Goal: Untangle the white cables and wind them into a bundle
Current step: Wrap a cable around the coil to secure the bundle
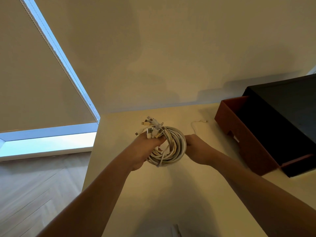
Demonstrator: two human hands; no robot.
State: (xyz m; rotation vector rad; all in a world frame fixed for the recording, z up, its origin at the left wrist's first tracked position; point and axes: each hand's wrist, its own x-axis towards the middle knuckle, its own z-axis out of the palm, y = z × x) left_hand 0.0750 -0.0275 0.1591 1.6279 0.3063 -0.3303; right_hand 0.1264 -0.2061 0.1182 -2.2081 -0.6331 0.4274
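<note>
Left grip [145, 149] curls round the coiled white cables [179, 142], plug ends sticking up; right grip [196, 147] holds the coil's right edge, above the worktop [123, 127]. One loose cable [194, 127] lies beyond.

Cream table [171, 194] in front of me. At my far right on it, 1 open brown drawer [248, 144], dark inside, sticks out of a black case [290, 103]. At my left, roller blind [34, 74] and wood floor [34, 185].
</note>
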